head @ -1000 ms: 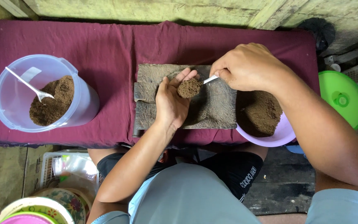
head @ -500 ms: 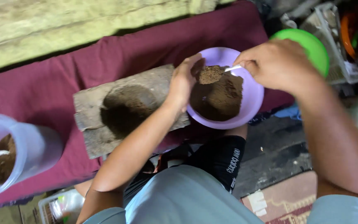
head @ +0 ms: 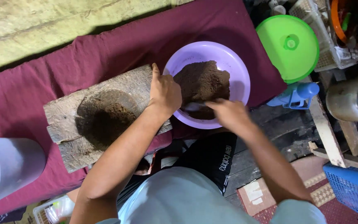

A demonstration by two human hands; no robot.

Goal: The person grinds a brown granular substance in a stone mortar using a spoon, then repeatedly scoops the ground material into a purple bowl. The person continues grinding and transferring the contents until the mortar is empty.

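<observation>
A purple bowl (head: 237, 62) holding a heap of brown powder (head: 204, 83) sits on the maroon cloth (head: 34, 91), just right of a stained wooden board (head: 67, 120). My left hand (head: 165, 92) lies back-up at the bowl's left rim, thumb pointing along the board's edge. Its fingers curl down out of sight, so I cannot tell whether it holds anything. At the bowl's near side, my right hand (head: 225, 113) grips a white spoon (head: 193, 107) whose tip is down in the powder.
A clear plastic tub (head: 11, 168) with brown powder stands at the far left. A green lid (head: 289, 43), a blue bottle (head: 297, 95), a metal pot (head: 353, 99) and a blue basket (head: 351, 186) crowd the right side. My knees are below the board.
The view swung from the board to the bowl. My left hand, which held a brown lump palm-up, now lies back-up at the rim. My right hand dropped to the bowl's near side.
</observation>
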